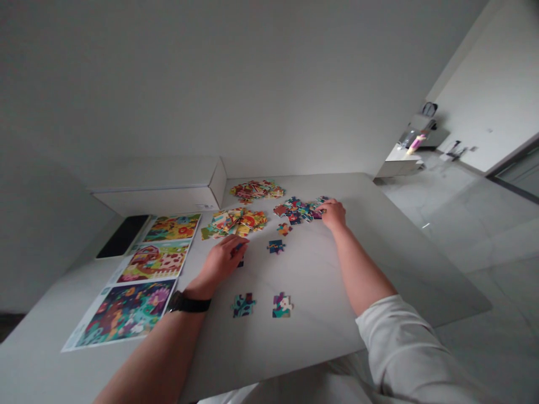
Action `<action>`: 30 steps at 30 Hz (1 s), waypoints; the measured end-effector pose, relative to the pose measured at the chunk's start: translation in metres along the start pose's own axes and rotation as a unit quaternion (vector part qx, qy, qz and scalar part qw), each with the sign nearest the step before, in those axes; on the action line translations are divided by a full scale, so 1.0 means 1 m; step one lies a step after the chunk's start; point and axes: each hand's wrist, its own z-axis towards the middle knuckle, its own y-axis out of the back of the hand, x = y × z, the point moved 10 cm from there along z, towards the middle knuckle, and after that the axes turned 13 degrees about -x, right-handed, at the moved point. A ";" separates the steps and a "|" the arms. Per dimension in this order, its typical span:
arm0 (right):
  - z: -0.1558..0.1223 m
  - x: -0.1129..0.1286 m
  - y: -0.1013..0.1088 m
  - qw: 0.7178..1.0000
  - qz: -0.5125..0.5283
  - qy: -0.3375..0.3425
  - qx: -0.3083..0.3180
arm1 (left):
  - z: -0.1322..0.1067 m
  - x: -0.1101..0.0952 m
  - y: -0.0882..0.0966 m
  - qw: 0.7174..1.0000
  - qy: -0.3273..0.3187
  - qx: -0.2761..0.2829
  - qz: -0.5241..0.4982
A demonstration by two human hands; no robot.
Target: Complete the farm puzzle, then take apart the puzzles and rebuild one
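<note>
My left hand [224, 259], wearing a black watch, is closed with curled fingers on a dark blue puzzle piece [241, 261], largely covered by the fingers. At the right end of a pile of dark, multicoloured puzzle pieces [298, 210], my right hand [334, 214] pinches a puzzle piece mostly hidden by its fingertips. A dark blue piece [276, 246] and an orange piece [284, 229] lie between the hands. Nearer to me are a teal leaf-patterned piece [243, 306] and a purple-and-white piece [282, 306], apart from each other.
Two more piles, a yellow-orange one [240, 221] and a reddish one [257, 190], lie farther back. Three printed pictures [130, 310] line the left side beside a black phone-like slab [123, 236]. A white box [158, 188] stands against the wall on the white table [320, 325].
</note>
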 end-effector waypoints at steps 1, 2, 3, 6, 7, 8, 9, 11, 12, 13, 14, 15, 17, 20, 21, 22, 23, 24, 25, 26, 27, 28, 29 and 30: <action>0.000 0.002 0.001 1.000 0.010 0.007 -0.011 | 0.000 0.000 0.000 1.000 0.002 -0.001 0.001; 0.001 0.001 0.003 1.000 0.016 0.006 -0.025 | 0.000 0.001 0.000 1.000 0.005 -0.001 0.001; 0.002 -0.002 0.006 0.999 0.016 -0.002 -0.041 | 0.000 0.001 0.000 1.000 0.006 -0.001 0.002; 0.001 -0.016 0.010 0.996 -0.012 -0.053 -0.066 | 0.001 -0.001 -0.001 1.000 0.006 0.002 0.002; 0.000 -0.020 0.010 0.996 -0.021 -0.067 -0.064 | 0.001 -0.002 -0.001 1.000 0.005 0.002 0.000; -0.001 -0.022 0.009 0.995 -0.027 -0.074 -0.059 | 0.001 -0.003 0.000 1.000 0.005 0.002 -0.002; -0.001 -0.021 0.007 0.996 -0.027 -0.071 -0.051 | 0.001 -0.003 0.000 1.000 0.006 0.002 -0.002; -0.002 -0.011 0.001 0.999 -0.009 -0.031 -0.034 | 0.001 -0.003 0.000 1.000 0.007 0.004 0.000; -0.002 -0.004 -0.001 1.000 0.004 -0.003 -0.028 | 0.001 -0.002 0.000 1.000 0.006 0.005 0.001; -0.001 0.001 -0.001 0.999 0.015 0.021 -0.026 | 0.000 -0.002 -0.001 1.000 0.006 0.006 0.003; -0.001 0.004 -0.001 0.999 0.021 0.035 -0.030 | 0.000 -0.001 -0.001 1.000 0.004 0.006 0.004; 0.000 0.003 0.001 0.998 0.020 0.035 -0.039 | 0.000 0.000 -0.001 1.000 0.002 0.007 0.006; 0.002 -0.006 0.005 0.998 0.003 0.004 -0.063 | -0.001 0.001 -0.001 1.000 0.000 0.005 0.009; 0.001 -0.017 0.004 0.997 -0.021 -0.037 -0.062 | 0.000 0.000 -0.002 1.000 -0.003 0.004 0.009; 0.001 -0.016 0.001 0.998 -0.020 -0.034 -0.050 | 0.000 0.000 -0.002 1.000 -0.003 0.005 0.007; 0.000 -0.014 -0.002 0.999 -0.016 -0.026 -0.037 | 0.000 -0.001 -0.002 1.000 -0.003 0.006 0.006; -0.001 -0.011 -0.004 1.000 -0.010 -0.014 -0.026 | 0.001 -0.001 -0.002 1.000 -0.003 0.007 0.006; -0.001 -0.008 -0.006 1.000 -0.005 -0.004 -0.021 | 0.001 -0.001 -0.002 1.000 -0.003 0.007 0.006; -0.001 -0.007 -0.006 1.000 -0.003 -0.001 -0.020 | 0.001 -0.001 -0.002 1.000 -0.003 0.007 0.006; -0.001 -0.007 -0.005 1.000 -0.006 -0.006 -0.024 | 0.001 -0.001 -0.002 1.000 -0.003 0.006 0.008; -0.001 -0.009 -0.004 0.999 -0.012 -0.015 -0.028 | 0.001 -0.001 -0.002 1.000 -0.003 0.005 0.009; -0.001 -0.011 -0.003 0.999 -0.019 -0.024 -0.030 | 0.000 0.000 -0.001 1.000 -0.003 0.004 0.010; -0.001 -0.013 -0.003 0.999 -0.023 -0.031 -0.030 | 0.000 0.000 -0.001 1.000 -0.004 0.005 0.010; -0.002 -0.014 -0.003 0.999 -0.023 -0.033 -0.027 | 0.000 0.000 -0.002 1.000 -0.004 0.006 0.009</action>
